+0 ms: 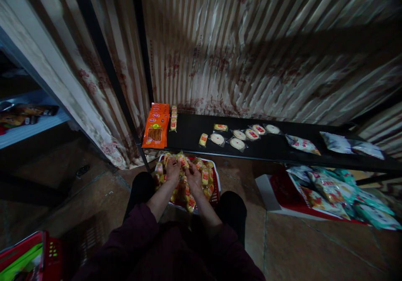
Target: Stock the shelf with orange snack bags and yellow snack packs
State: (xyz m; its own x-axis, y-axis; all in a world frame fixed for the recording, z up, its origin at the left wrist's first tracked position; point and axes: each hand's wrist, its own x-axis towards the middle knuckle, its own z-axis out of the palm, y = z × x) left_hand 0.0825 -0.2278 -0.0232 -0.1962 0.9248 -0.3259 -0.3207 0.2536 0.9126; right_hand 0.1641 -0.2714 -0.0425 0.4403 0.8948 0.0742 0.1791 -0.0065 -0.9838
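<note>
A red basket with a white rim (217,181), filled with small yellow wrapped snacks (205,175), sits on the floor between the knees. Over its left part is my left hand (172,171), fingers closed on a yellow wrapped snack. My right hand (194,177) is just beside it, its fingers bent around the right side of yellow packs (182,160). Above the basket, orange packets (156,126) lie at the left end of a black shelf (188,126), next to a short row of yellow snacks (173,119).
Round wrapped pastries (237,143) and white bags (336,142) lie along the shelf. Below at right, a red and white box (276,191) holds snack bags. A red shopping basket (47,256) stands lower left. Black posts rise at the shelf's left end.
</note>
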